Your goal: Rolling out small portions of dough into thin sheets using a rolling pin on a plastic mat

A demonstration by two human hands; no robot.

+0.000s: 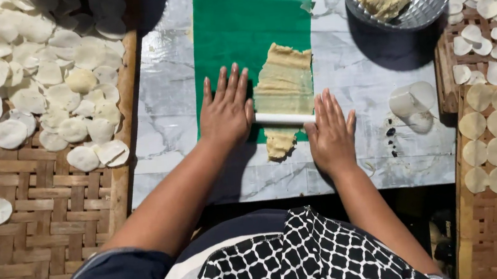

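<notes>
Both hands lie flat, fingers spread wide: left hand (pixel 227 112) and right hand (pixel 330 133) press the white roller (pixel 284 118) over dough (pixel 284 82) on green sheet (pixel 236 29)

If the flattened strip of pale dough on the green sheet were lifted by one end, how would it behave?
The thin pale dough strip would likely sag and stretch, since it looks translucent where rolled. Its ragged edges suggest it could tear. It may cling to the green plastic sheet rather than slide, pressed flat by the white rolling pin.
</notes>
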